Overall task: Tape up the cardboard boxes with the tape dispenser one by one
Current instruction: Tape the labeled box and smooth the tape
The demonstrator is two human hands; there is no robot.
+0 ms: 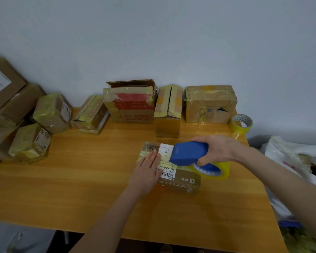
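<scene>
Currently the left hand (pixel 147 171) lies flat, fingers straight and together, pinning the cardboard box (pixel 181 181) to the table (pixel 71 179) near its middle. Press firmly. Run the tape dispenser (pixel 189 152), now over the box top, steadily along the seam. The right hand (pixel 217 148) grips it, fingers curled round.

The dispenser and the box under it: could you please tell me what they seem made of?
Dispenser: probably moulded plastic, matte blue, judging by its smooth, uniform faces. Box: brown cardboard, dull printed surface, partly covered in glossy yellowish tape.
</scene>
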